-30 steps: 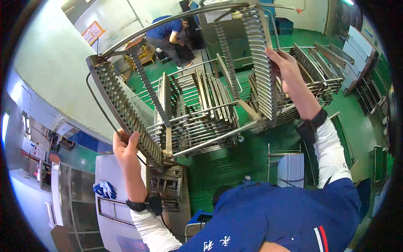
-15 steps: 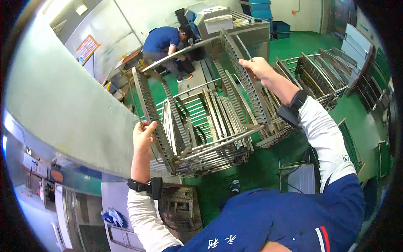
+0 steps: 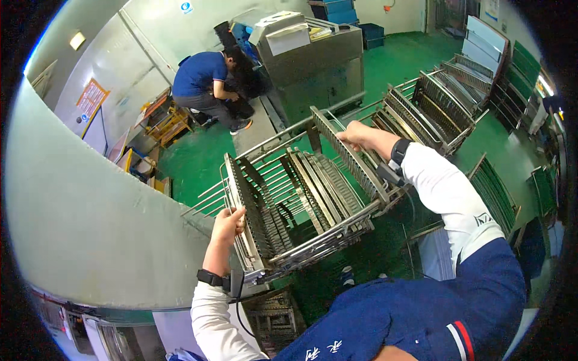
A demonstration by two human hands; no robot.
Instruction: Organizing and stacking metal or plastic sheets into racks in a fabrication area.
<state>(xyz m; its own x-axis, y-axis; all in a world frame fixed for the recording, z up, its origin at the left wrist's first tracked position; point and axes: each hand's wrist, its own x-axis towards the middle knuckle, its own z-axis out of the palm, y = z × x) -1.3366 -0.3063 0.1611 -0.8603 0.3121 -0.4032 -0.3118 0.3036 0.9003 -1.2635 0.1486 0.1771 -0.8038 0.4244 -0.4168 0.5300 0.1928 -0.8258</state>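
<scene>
A slotted metal rack [image 3: 348, 153] with toothed side rails spans between my two hands. It sits low over several similar metal racks [image 3: 322, 185] standing side by side on a frame of steel bars. My left hand [image 3: 227, 225] is closed on the rack's left side, thumb on the inner edge and fingers around the outer bar. My right hand [image 3: 358, 136] grips the opposite side near its far end, with its fingers partly hidden. Whether the rack rests fully on the bars, I cannot tell.
More metal racks [image 3: 442, 108] stand in a row to the right, with pale blue panels [image 3: 483, 51] behind. A co-worker [image 3: 205, 78] bends down beside a large steel machine [image 3: 313, 66]. A curved grey surface [image 3: 90, 198] fills the left. Green floor [image 3: 406, 60] shows between.
The rack has come down from a raised position to sit low among the other racks. Both hands have gone down with it, still holding it. My view has shifted slightly.
</scene>
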